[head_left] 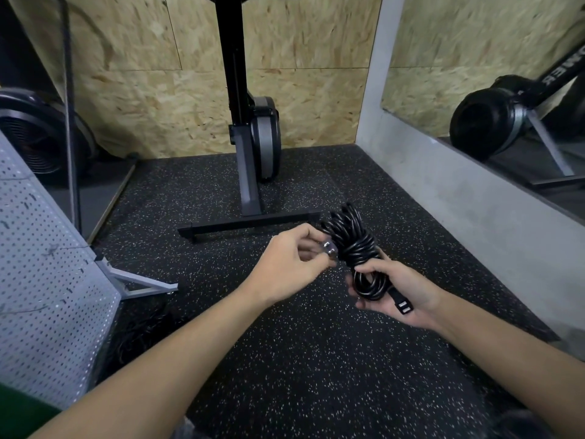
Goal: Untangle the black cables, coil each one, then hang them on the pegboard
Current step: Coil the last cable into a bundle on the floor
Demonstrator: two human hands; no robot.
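Far left of the coiled black cable (351,239) I see the grey pegboard (47,280) on its stand, with a dark tangle of cables (142,331) on the floor at its foot. Just left of the coil, my left hand (291,258) pinches the two-prong plug (329,250) against the wraps. The coil stands roughly upright, its long axis tilting away from me. My right hand (402,289) grips its lower loop, the connector (403,305) across that palm. The rower's base bar (253,221) lies beyond the coil, not between it and the pegboard. My left hand is nearer the pegboard.
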